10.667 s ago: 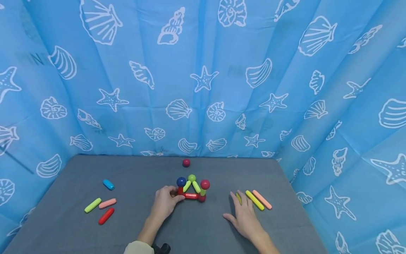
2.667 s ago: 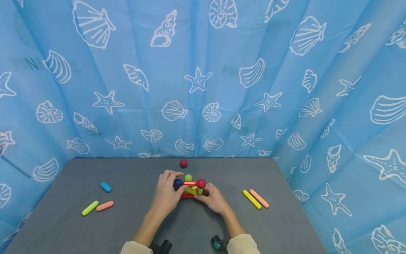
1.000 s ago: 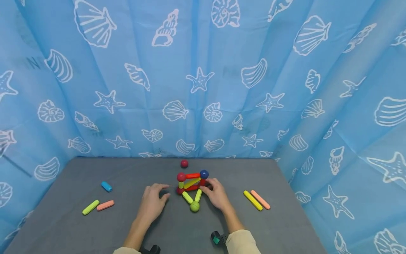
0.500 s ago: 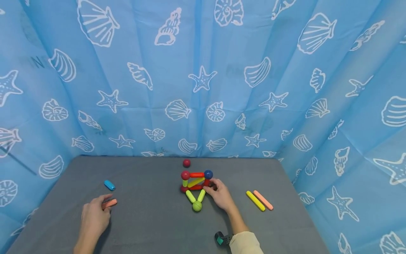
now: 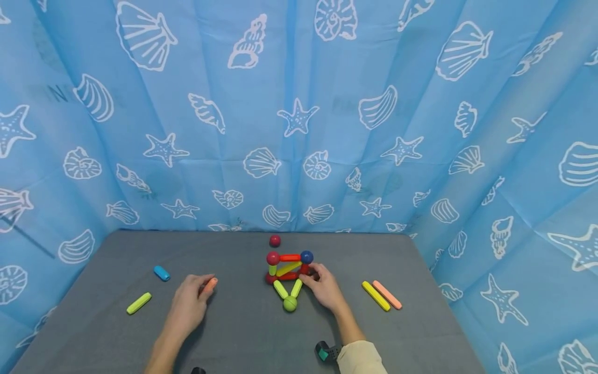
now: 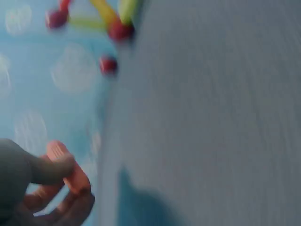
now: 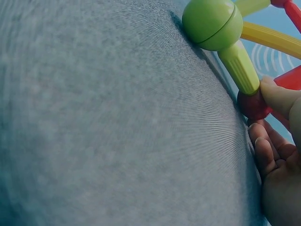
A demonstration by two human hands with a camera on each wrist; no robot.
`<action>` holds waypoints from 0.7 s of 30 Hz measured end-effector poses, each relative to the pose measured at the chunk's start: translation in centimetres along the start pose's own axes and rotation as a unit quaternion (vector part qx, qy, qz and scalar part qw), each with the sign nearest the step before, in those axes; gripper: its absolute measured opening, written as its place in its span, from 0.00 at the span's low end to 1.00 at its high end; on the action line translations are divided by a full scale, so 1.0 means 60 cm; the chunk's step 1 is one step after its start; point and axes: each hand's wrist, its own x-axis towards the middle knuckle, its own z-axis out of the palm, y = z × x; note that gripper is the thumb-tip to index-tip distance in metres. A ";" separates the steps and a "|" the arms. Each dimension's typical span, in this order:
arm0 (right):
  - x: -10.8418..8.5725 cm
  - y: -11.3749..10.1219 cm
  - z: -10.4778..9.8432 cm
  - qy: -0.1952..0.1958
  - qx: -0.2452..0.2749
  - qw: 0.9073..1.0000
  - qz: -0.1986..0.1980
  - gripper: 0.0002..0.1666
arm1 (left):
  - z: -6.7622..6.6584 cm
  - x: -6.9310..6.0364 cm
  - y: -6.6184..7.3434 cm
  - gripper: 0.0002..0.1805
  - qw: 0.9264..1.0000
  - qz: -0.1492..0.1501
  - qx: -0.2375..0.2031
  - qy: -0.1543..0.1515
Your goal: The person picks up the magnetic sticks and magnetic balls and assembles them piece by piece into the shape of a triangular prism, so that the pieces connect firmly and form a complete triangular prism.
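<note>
at centre, a ball-and-rod frame (image 5: 288, 276) looks part-built, its right corner clamped by the right hand (image 5: 325, 290); the left hand (image 5: 188, 302) pinches an orange rod (image 5: 211, 284), unattached; four other rods (image 5: 376, 296) and a red ball (image 5: 275, 240) lie loose.

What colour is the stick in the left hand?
The stick is salmon orange; it shows best, though blurred, in the left wrist view.

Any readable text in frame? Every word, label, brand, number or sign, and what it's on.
"N": blue curtain, upper left of head view, faint.
Curtain, right of centre: lettering, too faint to read.
Coral stick in left hand: none legible; wrist view blurred.
Black wrist device: too small to tell.
</note>
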 end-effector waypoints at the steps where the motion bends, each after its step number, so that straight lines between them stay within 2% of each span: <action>1: 0.000 -0.001 0.000 0.000 0.000 1.000 -0.002 0.22 | 0.010 -0.001 0.021 0.20 1.000 0.015 -0.027 0.002; 3: -0.001 -0.001 -0.001 0.000 0.003 1.000 -0.002 0.21 | 0.034 -0.003 0.062 0.18 0.996 0.036 -0.083 0.003; 6: -0.001 0.000 0.000 0.001 0.004 1.000 -0.008 0.21 | 0.073 -0.007 0.117 0.17 0.985 0.062 -0.162 -0.010; 10: -0.001 0.000 0.003 0.007 0.004 1.000 -0.010 0.21 | 0.120 -0.015 0.165 0.16 0.972 0.104 -0.210 -0.035; 13: -0.001 0.000 0.004 0.011 0.005 1.000 -0.010 0.21 | 0.146 -0.021 0.182 0.15 0.968 0.134 -0.206 -0.041; 15: -0.002 -0.001 0.004 0.014 0.007 1.000 -0.011 0.21 | 0.158 -0.023 0.186 0.15 0.968 0.143 -0.203 -0.040; 21: -0.003 -0.001 0.002 0.017 0.009 1.000 -0.022 0.21 | 0.180 -0.023 0.185 0.15 0.970 0.138 -0.199 -0.029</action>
